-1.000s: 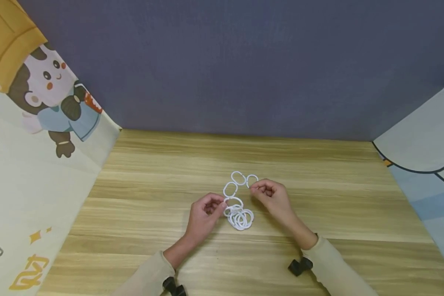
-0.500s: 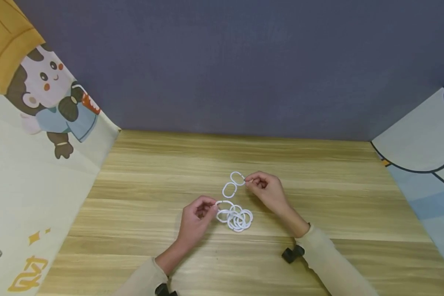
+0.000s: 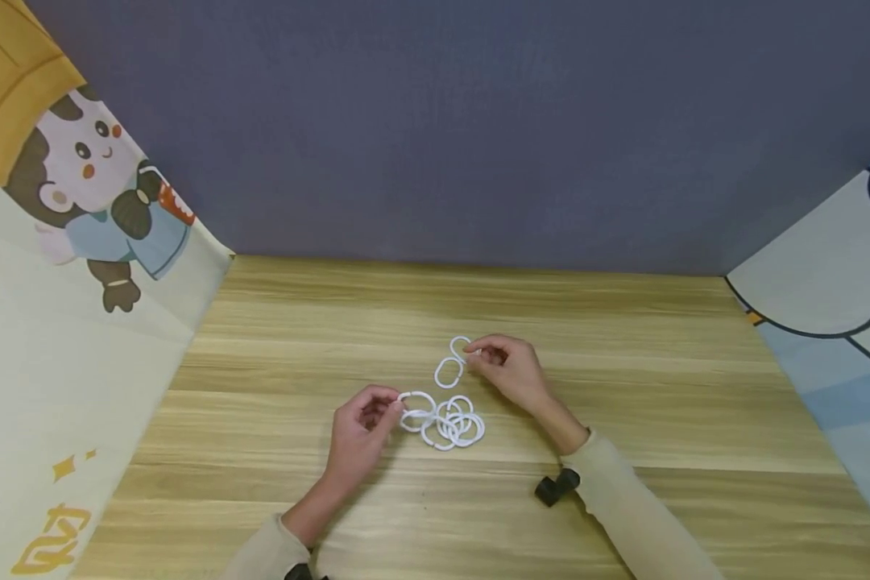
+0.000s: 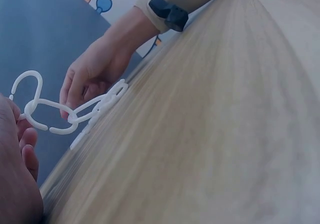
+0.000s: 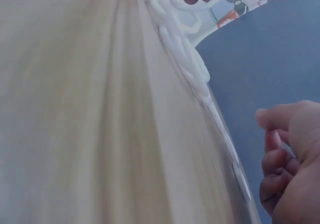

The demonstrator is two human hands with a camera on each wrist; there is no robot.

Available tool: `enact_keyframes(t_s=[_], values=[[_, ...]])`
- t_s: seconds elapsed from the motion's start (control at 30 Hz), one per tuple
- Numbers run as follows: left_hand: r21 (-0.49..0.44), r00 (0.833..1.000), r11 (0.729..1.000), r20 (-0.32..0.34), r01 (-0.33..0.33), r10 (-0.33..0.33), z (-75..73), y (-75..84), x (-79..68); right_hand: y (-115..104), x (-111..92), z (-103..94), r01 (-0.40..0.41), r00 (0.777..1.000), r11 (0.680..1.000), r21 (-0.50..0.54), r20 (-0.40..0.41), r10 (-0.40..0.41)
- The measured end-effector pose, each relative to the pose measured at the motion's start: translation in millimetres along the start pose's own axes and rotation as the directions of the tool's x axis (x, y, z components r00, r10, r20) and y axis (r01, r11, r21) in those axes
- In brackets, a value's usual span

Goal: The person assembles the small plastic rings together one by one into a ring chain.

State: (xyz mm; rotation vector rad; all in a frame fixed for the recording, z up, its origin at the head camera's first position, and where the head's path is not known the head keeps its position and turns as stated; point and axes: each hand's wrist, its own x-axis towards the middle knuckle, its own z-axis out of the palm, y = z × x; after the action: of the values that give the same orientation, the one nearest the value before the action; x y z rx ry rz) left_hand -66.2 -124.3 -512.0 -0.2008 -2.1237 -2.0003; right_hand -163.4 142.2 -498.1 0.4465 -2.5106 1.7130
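Note:
White, oval plastic shower curtain rings, each with a gap in its loop, lie partly linked on the wooden table. My left hand (image 3: 362, 427) pinches one ring (image 3: 417, 394) at the left end of the cluster (image 3: 458, 427); the left wrist view shows this ring (image 4: 36, 74) raised, with others linked on. Over the farther rings (image 3: 449, 373) hovers my right hand (image 3: 506, 366), its fingertips covering part of one ring. In the right wrist view the right hand's fingers (image 5: 280, 159) are loosely curled, and I see no ring between them.
The wood-grain table (image 3: 319, 322) extends around both hands. A dark blue-grey wall (image 3: 478, 145) rises behind it. Printed side panels stand left (image 3: 58, 362) and right (image 3: 826, 306). A black wrist device (image 3: 557, 486) sits on the right sleeve.
My left hand has drawn its ring leftward and toward me, spreading the cluster. My right hand has slid left over the far rings, covering the rightmost one.

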Motion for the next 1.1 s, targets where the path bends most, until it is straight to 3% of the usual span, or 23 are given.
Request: enact_keyframes(t_s=[0.2, 0.43, 0.57, 0.87, 1.1], values=[[-0.007, 1.0, 1.0, 0.009, -0.007, 0.007, -1.3, 1.6, 0.8, -5, 7, 11.4, 0.056, 0.998, 0.975, -0.214, 0.039, -0.048], [-0.01, 1.0, 1.0, 0.012, -0.019, 0.019, -1.6, 2.1, 1.1, -7, 13, 26.3, 0.114, 0.993, 0.896, -0.429, 0.086, -0.085], [-0.008, 1.0, 1.0, 0.017, -0.015, 0.015, -1.7, 1.5, 0.8, -7, 14, 30.2, 0.122, 0.991, 0.876, -0.467, 0.1, -0.085], [-0.004, 1.0, 1.0, 0.019, -0.01, 0.01, -1.2, 1.3, 0.9, -7, 12, 29.9, 0.123, 0.991, 0.881, -0.457, 0.099, -0.087], [-0.001, 1.0, 1.0, 0.018, -0.002, 0.002, -1.7, 1.1, 0.9, -15, 8, 30.4, 0.154, 0.984, 0.827, -0.54, 0.158, -0.08]])
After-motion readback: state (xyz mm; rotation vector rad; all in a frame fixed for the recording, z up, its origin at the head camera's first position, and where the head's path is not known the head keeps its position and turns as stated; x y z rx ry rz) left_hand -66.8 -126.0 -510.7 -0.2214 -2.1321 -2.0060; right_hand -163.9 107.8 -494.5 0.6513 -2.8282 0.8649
